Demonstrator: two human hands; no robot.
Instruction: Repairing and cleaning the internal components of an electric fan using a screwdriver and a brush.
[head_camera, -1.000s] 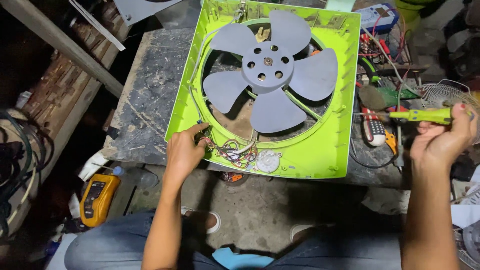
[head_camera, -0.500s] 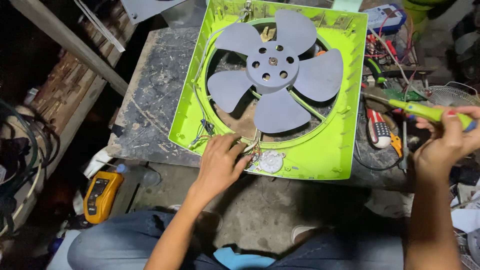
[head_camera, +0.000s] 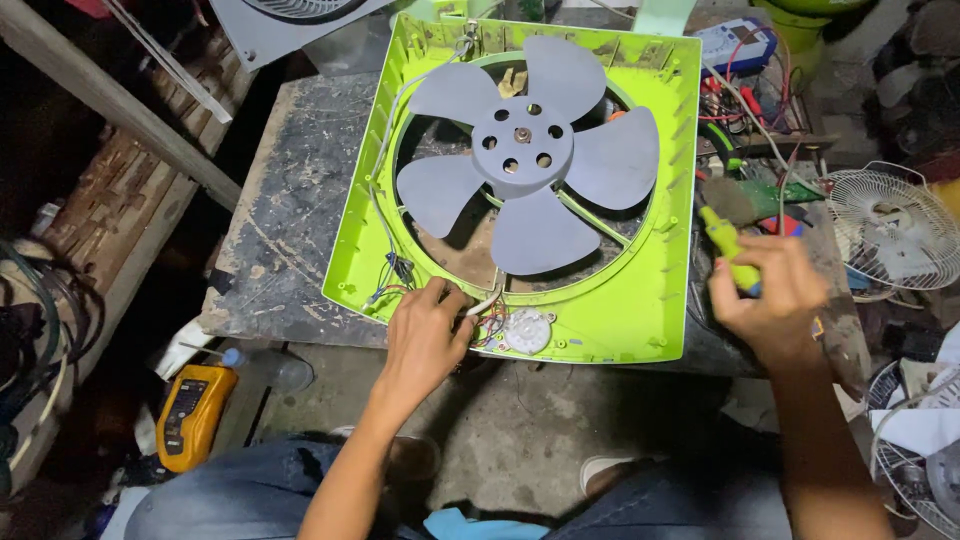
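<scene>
1. Fan housing (head_camera: 640, 300): square, bright green plastic frame, lying flat on the bench with a round central opening.
2. Fan blade (head_camera: 525, 150): grey, five lobes, seated at the centre of the opening, hub holes visible.
3. Wire bundle (head_camera: 485, 318): thin coloured leads, on the frame's edge at 6 o'clock from the hub, touching the left hand's fingertips.
4. Screwdriver (head_camera: 728, 252): yellow-green handle, tilted, enclosed by the right hand, at 3 o'clock beside the frame.
</scene>
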